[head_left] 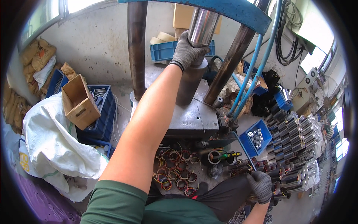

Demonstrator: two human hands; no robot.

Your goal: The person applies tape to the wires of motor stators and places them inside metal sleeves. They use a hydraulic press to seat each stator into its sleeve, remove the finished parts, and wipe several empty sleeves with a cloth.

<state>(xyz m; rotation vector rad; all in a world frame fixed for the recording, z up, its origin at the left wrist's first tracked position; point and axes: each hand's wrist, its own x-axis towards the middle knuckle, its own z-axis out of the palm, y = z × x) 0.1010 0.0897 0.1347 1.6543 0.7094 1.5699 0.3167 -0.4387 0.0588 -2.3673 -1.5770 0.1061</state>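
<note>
My left hand, in a grey knit glove, reaches up into a blue-framed press. Its fingers close around a grey metal part, mostly hidden by the glove, just beneath a polished steel cylinder. Under that part a thick dull metal cylinder stands upright on the press bed. Down at the right, my right hand, gloved the same way, is wrapped around the end of a thin metal lever that runs up toward the press side.
Dark columns flank the press bed. Wire-wound stators lie on the floor below, near a green-handled tool. At right are a blue bin of small metal parts and stacked shiny cylinders. A wooden box and white sack stand left.
</note>
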